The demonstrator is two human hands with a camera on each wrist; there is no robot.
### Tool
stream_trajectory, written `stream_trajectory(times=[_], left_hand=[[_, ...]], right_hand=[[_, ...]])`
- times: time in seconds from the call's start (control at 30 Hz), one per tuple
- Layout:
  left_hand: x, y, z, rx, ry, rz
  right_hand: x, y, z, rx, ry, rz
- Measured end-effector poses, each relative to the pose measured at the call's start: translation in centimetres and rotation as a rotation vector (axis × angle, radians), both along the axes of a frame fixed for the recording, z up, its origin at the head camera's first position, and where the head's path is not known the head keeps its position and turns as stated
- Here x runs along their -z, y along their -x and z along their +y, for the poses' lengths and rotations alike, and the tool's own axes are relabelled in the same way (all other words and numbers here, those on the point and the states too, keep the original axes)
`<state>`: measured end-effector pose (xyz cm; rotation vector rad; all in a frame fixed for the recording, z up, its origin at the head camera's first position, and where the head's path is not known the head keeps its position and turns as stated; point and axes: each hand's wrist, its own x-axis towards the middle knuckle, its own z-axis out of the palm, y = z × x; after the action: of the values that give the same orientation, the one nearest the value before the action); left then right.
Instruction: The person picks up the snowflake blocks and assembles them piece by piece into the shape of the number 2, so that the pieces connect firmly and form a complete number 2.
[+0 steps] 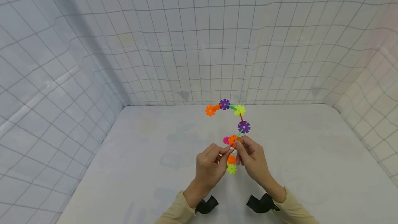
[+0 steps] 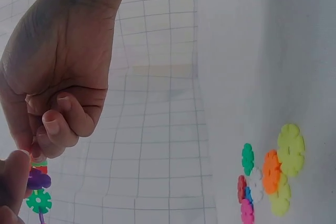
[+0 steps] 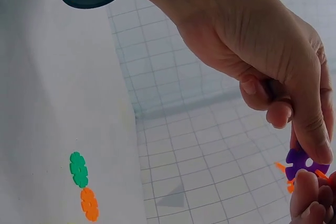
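Note:
A curved chain of flower-shaped snowflake discs rises from my hands in the head view, with an orange end disc (image 1: 210, 110), a purple disc (image 1: 224, 104), a yellow-green disc (image 1: 239, 110) and another purple disc (image 1: 244, 127). Other discs between them show edge-on. My right hand (image 1: 255, 158) pinches the orange disc (image 1: 233, 141) at the chain's near end. Thumb and fingertips of my left hand (image 1: 208, 165) pinch a purple disc (image 3: 295, 165), seen nearly edge-on from the head, against that orange disc. Fingers partly hide where the two meet.
On the white tabletop (image 1: 130, 168) below my hands lie loose discs, among them a pink one (image 1: 226, 140), an orange one (image 1: 231, 159), a yellow-green one (image 1: 231, 169) and a green one (image 2: 248, 159). Grid-patterned fabric walls (image 1: 202, 44) stand behind and at both sides.

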<state>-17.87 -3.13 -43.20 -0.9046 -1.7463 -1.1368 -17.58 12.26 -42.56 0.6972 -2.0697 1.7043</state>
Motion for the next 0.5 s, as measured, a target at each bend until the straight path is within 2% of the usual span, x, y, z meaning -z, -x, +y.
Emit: stream_trajectory(times=[0.13, 0.3, 0.37, 0.43, 0.5], left_hand=[[-0.1, 0.1, -0.1, 0.005, 0.007, -0.053], [0.0, 1.0, -0.7, 0.068, 0.004, -0.156], [0.3, 1.6, -1.3, 0.113, 0.004, -0.223], [0.6, 2.3, -1.9, 0.133, 0.019, -0.299], [1.0, 2.9, -2.7, 0.087, 0.051, -0.396]], right_hand=[[-0.1, 0.1, 0.2, -0.008, -0.001, -0.019], [-0.5, 0.4, 0.6, -0.017, -0.018, -0.054], [-1.0, 0.2, 0.5, -0.012, -0.035, -0.053], [-1.8, -0.1, 0.5, -0.005, -0.049, -0.056], [-2.4, -0.3, 0.4, 0.0, -0.052, -0.059]])
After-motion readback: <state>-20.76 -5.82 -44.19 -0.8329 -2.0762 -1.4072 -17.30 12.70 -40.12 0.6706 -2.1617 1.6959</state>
